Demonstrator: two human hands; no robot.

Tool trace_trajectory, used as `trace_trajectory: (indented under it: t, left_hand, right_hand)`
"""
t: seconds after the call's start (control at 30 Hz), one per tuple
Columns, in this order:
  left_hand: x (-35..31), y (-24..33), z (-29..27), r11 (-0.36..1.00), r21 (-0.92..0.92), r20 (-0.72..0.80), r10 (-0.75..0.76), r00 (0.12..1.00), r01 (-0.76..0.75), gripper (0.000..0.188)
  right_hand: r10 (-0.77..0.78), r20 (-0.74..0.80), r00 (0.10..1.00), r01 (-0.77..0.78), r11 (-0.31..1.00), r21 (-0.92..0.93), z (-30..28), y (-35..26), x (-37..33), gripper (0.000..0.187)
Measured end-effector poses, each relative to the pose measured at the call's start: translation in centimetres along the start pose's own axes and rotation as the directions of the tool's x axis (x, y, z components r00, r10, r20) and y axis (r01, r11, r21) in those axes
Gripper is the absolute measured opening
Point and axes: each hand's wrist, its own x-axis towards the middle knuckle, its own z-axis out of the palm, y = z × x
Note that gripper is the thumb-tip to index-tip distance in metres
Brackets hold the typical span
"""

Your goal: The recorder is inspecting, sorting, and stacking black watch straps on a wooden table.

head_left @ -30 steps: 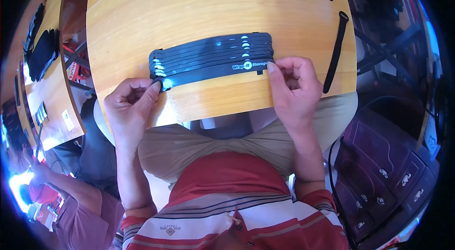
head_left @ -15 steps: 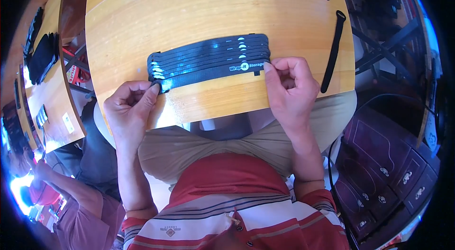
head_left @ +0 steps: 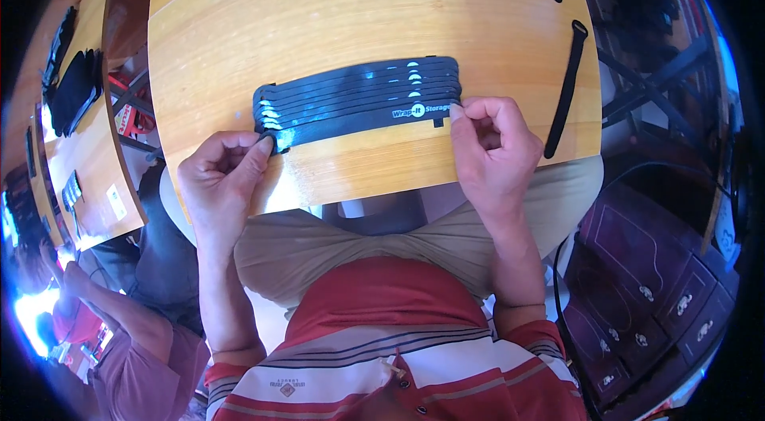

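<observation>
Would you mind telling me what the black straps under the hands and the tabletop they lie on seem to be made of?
The black straps look like flat woven or hook-and-loop fabric, matte with faint sheen: thin, flexible and lying flush in a row, pinched by the left hand and right hand. The table looks like varnished wood or wood laminate: orange-yellow grain lines and glossy glare patches; which one I cannot tell.
</observation>
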Motion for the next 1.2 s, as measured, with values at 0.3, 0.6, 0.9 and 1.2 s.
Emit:
trace_trajectory:
  t: [0.3,0.6,0.9,1.2]
  left_hand:
    - [0.01,0.19,0.07,1.0,0.011,-0.008,-0.003,1.0,0.003,0.011]
    - [0.13,0.11,0.4,0.999,-0.043,-0.021,-0.006,1.0,0.005,0.011]
    - [0.25,-0.23,0.12,0.999,-0.035,0.009,-0.026,1.0,0.026,0.01]
    - [0.32,-0.11,0.17,1.0,-0.001,-0.003,-0.025,1.0,0.025,0.01]
  right_hand:
    - [0.036,-0.006,0.999,-0.036,0.999,-0.006,0.14,-0.2,0.01,0.012]
    - [0.029,-0.013,1.0,-0.029,0.999,-0.021,0.12,-0.16,0.09,0.013]
    - [0.032,-0.004,0.999,-0.032,0.999,0.007,0.06,-0.21,0.21,0.013]
    - [0.021,0.019,1.0,-0.021,1.0,-0.009,0.04,-0.09,0.22,0.015]
